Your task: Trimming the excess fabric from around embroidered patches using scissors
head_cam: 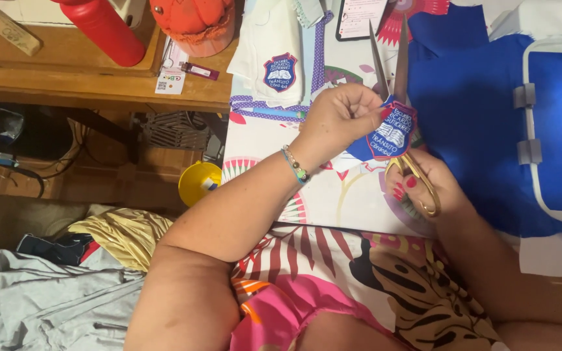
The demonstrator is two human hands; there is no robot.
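Shield-shaped embroidered cloth badge, blue field, red border (391, 133), held above patterned tablecloth (333, 195). Left hand (341, 117) pinched badge's upper left edge. Right hand (424, 182) gripped gold-handled steel scissors (398, 97), fingers through loops, blades parted, pointing away, at badge's top. Matching badge on folded white fabric (265, 58) behind. Blue cloth in white plastic hoop frame (535, 130) to right. Red bottle (105, 29) on wooden shelf.
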